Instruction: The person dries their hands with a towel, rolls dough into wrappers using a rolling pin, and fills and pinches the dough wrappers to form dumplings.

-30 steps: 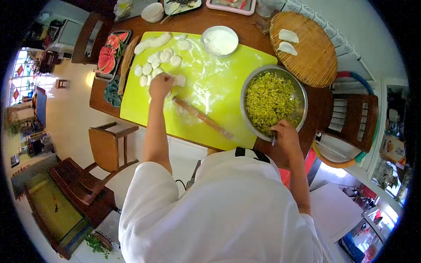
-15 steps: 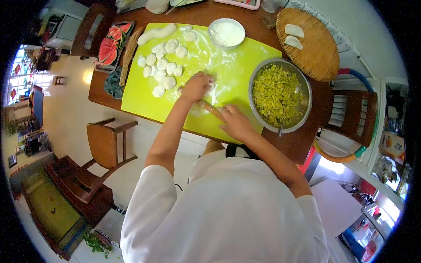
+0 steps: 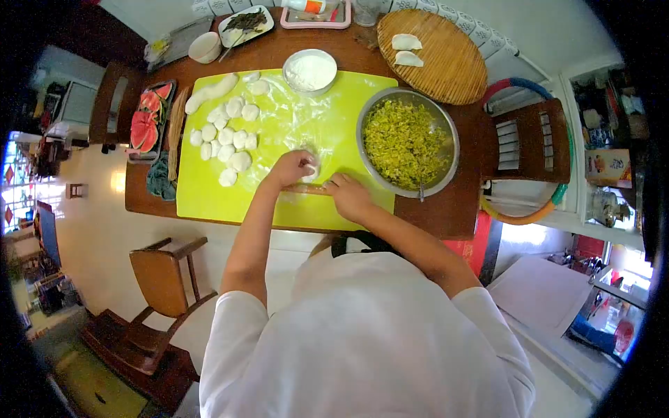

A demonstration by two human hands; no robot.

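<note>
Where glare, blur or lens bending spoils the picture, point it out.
Head view: the wide lens curves the room's edges into black corners; the window at far left is washed out; light glares off the floor; the dough at the left hand looks soft, its edge hard to trace.

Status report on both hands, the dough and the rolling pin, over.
Left hand at a dough piece, fingers touching its edge. Right hand on rolling pin. Metal bowl off to the right, not touching either hand.
</note>
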